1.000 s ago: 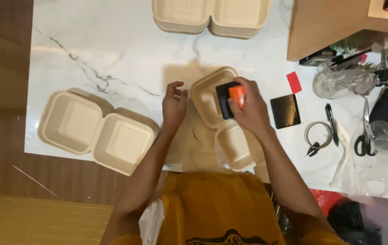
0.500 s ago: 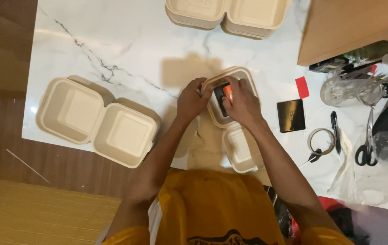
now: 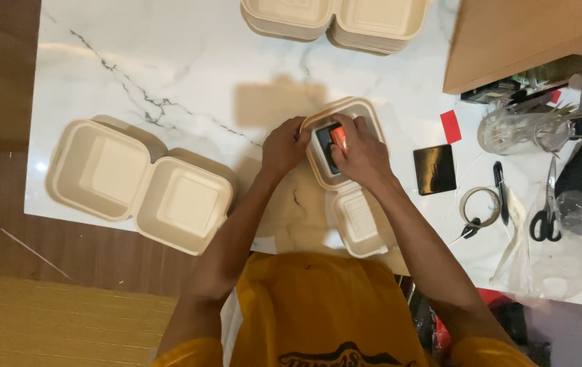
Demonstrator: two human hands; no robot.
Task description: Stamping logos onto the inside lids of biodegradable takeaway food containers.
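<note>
An open beige clamshell food box (image 3: 359, 217) lies in front of me on the white marble table (image 3: 189, 75). My right hand (image 3: 362, 153) holds a small black and orange object (image 3: 330, 141) inside the box's far half. My left hand (image 3: 283, 146) grips the left rim of that same half, fingers curled over the edge.
A larger open beige clamshell box (image 3: 138, 182) lies at the left. A stack of open boxes (image 3: 335, 17) sits at the far edge. To the right are a black card (image 3: 434, 168), a red tag (image 3: 450, 126), a tape roll (image 3: 479, 206), a pen (image 3: 500, 190), scissors (image 3: 548, 204) and a brown cardboard box (image 3: 522, 34).
My left hand moved right from the table surface to the box rim. My right hand lowered the black and orange object into the box's far half.
</note>
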